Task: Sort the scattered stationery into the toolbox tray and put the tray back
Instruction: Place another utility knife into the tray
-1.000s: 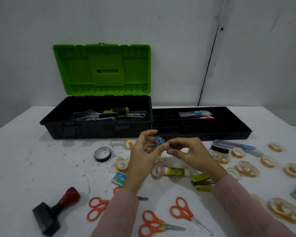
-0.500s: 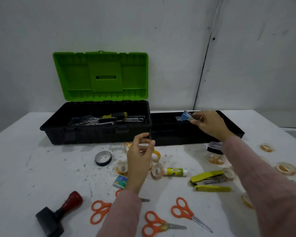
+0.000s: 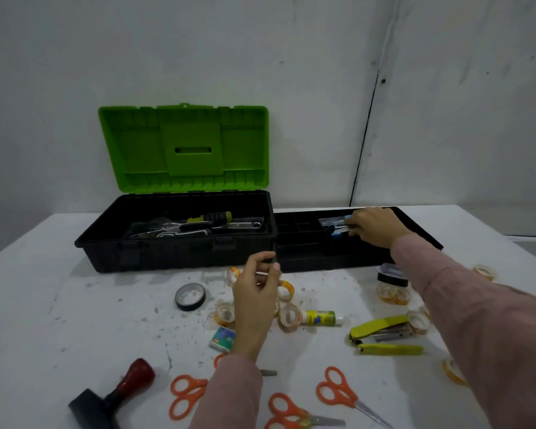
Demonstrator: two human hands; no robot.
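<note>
The black toolbox tray (image 3: 307,261) lies on the white table to the right of the open toolbox (image 3: 174,255). My right hand (image 3: 373,227) reaches into the tray's back compartment, fingers closed on a small blue-and-clear item (image 3: 338,233) beside other clear pieces lying there. My left hand (image 3: 256,286) hovers above the tape rolls (image 3: 290,317) in front of the toolbox, fingers loosely curled and holding nothing. Scattered on the table are a glue stick (image 3: 321,318), a yellow stapler (image 3: 381,329), a staple box (image 3: 223,337), a black tape roll (image 3: 190,296) and three orange scissors (image 3: 338,391).
The toolbox's green lid (image 3: 183,147) stands upright against the wall, with hand tools (image 3: 198,226) in the box. A red-handled stamp (image 3: 115,394) lies at the front left. More tape rolls (image 3: 393,295) and a black-lidded jar (image 3: 392,277) sit under my right arm.
Both hands held the small blue item together at the centre. My right hand then carried it back and right into the tray, while my left hand stayed in place, empty.
</note>
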